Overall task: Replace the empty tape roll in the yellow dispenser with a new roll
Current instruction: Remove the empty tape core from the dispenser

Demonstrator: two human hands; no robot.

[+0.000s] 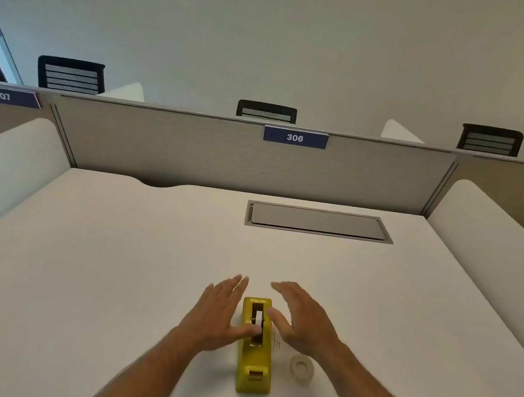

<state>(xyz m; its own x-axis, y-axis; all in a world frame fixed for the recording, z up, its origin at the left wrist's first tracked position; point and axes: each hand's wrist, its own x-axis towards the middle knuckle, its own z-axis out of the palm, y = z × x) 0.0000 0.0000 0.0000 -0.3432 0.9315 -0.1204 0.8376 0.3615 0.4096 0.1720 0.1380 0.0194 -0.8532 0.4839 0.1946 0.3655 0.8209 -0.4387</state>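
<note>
A yellow tape dispenser (254,364) stands on the white desk (118,264), its cutter end toward me. In its slot sits a narrow white roll core (259,318). My left hand (217,311) is spread flat at the dispenser's left side, thumb tip reaching over the slot. My right hand (301,319) hovers at the right side, fingers apart, thumb near the slot edge. Neither hand holds anything. A clear new tape roll (301,368) lies flat on the desk to the right of the dispenser, under my right forearm's edge.
A grey cable hatch (319,221) is set into the desk at the back. A beige divider panel with a blue "306" label (295,137) closes the far edge. White side screens (15,166) flank the desk. Black chair backs (266,111) show beyond the divider.
</note>
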